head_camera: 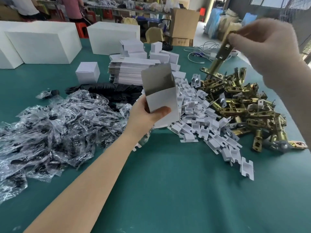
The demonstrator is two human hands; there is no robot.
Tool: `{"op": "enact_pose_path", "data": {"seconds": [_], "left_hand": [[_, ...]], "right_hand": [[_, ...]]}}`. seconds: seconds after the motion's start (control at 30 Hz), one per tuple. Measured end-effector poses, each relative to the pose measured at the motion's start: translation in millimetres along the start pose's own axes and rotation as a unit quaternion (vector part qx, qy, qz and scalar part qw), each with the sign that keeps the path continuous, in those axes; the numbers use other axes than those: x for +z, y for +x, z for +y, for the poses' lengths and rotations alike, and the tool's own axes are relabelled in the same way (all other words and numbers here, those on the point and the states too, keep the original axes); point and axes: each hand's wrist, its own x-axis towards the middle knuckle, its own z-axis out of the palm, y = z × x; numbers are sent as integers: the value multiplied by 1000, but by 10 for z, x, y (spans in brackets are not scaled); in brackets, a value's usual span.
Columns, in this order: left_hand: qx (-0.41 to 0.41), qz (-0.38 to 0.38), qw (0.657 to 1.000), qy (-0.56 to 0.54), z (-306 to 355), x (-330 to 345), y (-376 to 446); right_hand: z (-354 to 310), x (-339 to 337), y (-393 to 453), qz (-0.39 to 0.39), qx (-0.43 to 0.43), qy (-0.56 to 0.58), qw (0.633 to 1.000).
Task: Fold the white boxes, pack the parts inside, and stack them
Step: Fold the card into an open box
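Along the left edge of the green tabletop (168,190) lies a wide heap of clear plastic packets (50,132) with dark parts inside. Toward the far left corner stand large white blocks (42,46), and a small closed white box (87,72) stands alone just in front of them. Between the packets and the middle of the tabletop runs a band of flat black pieces (116,91), touching the packet heap. Just behind it rises a stack of flat unfolded box blanks (129,71), with a few folded white boxes (161,56) scattered beyond toward the far edge.

The left hand (148,115) is raised over the middle of the tabletop and grips an open white box (161,98): the thumb presses on the front panel, while the other fingers curl around the back and are mostly hidden. The box is upright, slightly tilted, its top open and its grey inside showing.

To the right of it, a pile of small white card inserts (210,123) spreads toward the near edge, touching a pile of brass latch parts (244,106) near the right edge. Above that pile the right hand (269,47) pinches the upper end of one brass latch (218,56) with curled fingertips; the latch hangs tilted, its round end close to the pile, and whether it touches cannot be told. White cables (202,49) lie by the far right corner.
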Motion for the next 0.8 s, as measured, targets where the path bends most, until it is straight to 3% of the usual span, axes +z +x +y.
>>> {"op": "enact_pose_path", "data": {"seconds": [0.13, 0.27, 0.6, 0.8], "left_hand": [[-14, -53, 994, 93, 3, 5, 182], [-20, -38, 994, 96, -164, -32, 269], [-19, -37, 996, 83, -321, -43, 286], [-12, -37, 996, 78, -316, -42, 280]], "right_hand": [[-228, 248, -6, -58, -12, 129, 990], [-141, 522, -40, -115, -15, 183, 976], [102, 932, 29, -194, -80, 80, 975], [41, 966, 94, -190, -101, 30, 976]]}}
